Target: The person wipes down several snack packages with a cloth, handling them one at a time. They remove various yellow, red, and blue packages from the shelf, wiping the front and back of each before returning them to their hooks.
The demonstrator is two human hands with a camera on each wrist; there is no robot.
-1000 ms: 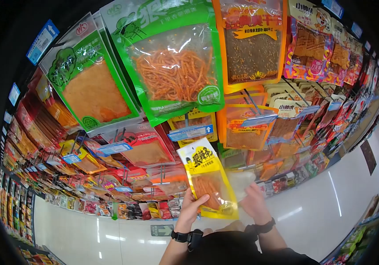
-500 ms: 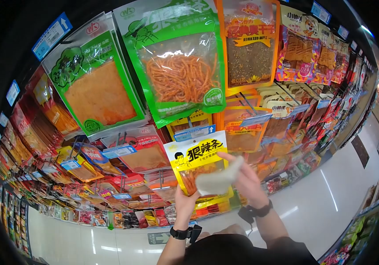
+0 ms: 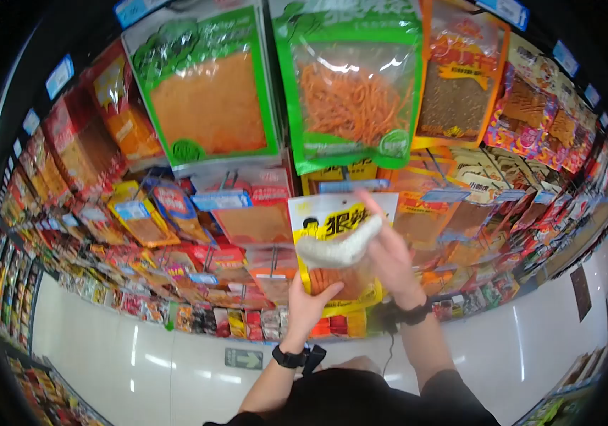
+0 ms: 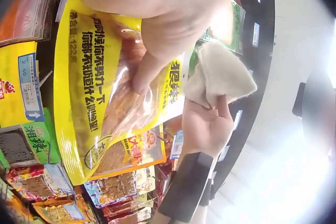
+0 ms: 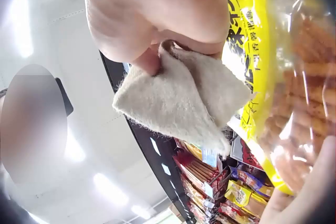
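I am holding the yellow snack packet [image 3: 339,252] up in the centre of the head view, just in front of the hanging display rack [image 3: 176,213]. My left hand [image 3: 309,307] is gripping the packet's lower edge from below, thumb lying across the clear window; in the left wrist view the same hand [image 4: 157,19] is filling the top of the frame with the thumb pressing on the packet [image 4: 105,108]. My right hand [image 3: 389,259] is pinching a folded off-white cloth [image 3: 338,245] and laying it against the packet's face, just under the printed characters at the top. In the right wrist view the cloth [image 5: 184,95] is sitting in mid-frame, nipped between thumb and fingers of that hand [image 5: 157,8], its right corner overlapping the yellow packet [image 5: 273,77] at the right of the frame.

The packet's top edge is nearly touching a blue price tag [image 3: 350,186] just above it, and a large green packet [image 3: 350,78] is hanging directly above that at the top of the frame. To the left and right the packet's side edges are lying close against other hanging packets. The only open room is showing below my wrists, where the pale floor [image 3: 141,362] is spreading across the bottom of the head view.
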